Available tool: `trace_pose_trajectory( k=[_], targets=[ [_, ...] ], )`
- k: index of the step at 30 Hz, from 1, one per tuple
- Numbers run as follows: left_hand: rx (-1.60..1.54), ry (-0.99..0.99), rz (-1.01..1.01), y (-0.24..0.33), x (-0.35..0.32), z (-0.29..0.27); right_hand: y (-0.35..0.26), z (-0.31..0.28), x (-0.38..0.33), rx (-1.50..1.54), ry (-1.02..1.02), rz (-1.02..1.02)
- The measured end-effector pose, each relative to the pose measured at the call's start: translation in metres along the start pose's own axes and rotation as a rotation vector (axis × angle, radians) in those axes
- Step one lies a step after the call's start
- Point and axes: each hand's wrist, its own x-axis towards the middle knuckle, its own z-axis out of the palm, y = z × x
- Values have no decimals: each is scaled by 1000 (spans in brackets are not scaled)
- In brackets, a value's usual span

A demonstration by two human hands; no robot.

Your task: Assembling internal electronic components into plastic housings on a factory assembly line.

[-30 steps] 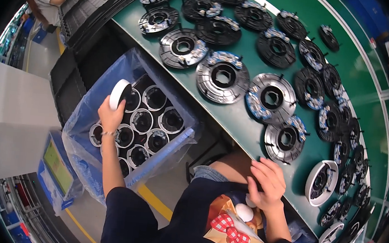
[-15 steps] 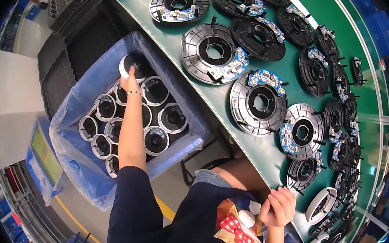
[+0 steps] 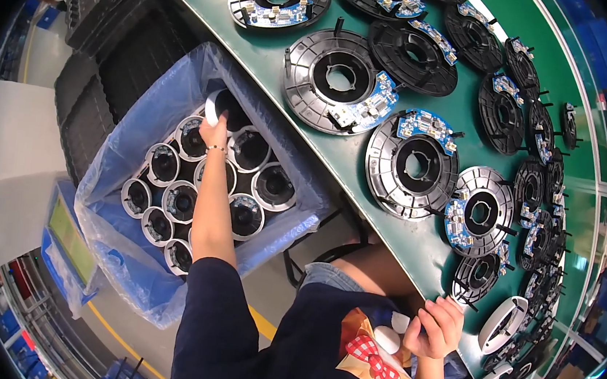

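In the upper part of the plastic-lined bin, my left hand is closed on the white rim of a round black housing, which is tilted. Its fingertips are partly hidden by the hand and rim. Around and below the hand, similar white-rimmed round housings stand packed together with their dark interiors facing up. My forearm covers part of one. My right hand hovers by the green table's near edge, fingers loosely bent and thumb apart, with nothing visible in it. Closest to it is a black disc with a circuit board.
Blue plastic film lines the bin. The green table carries rows of black discs with blue circuit boards and upright posts. A white ring stands at the table's near right. Black corrugated trays are stacked behind the bin.
My left hand and the held housing have shifted slightly right and down, and the housing has tilted more. The view has moved a little. My right hand stays nearly still.
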Motion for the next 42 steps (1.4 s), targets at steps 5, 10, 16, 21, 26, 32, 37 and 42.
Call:
trace_pose_trajectory(
  k=[5,10,16,21,26,32,37,42],
  targets=[
    [127,10,72,16,2,-3,1,-1,1,12,-13,-5],
    [487,9,238,10,20,-3,-1,-1,1,0,-22,7],
    [598,26,276,13,-3,9,-2,-1,-2,-11,-32,21],
    [724,154,289,7,6,-10,-4,0,-1,-37,-10,30],
    [762,123,292,13,3,-26,-2,-1,-1,-9,-42,7],
    [847,13,420,11,0,-18,0,-1,-1,0,-33,10],
    [1402,-180,599,5,-9,-6,-2,-2,-2,-6,-39,13],
    [1534,-260,408,-7,-14,7,-4,1,-1,-19,-19,14]
  ],
)
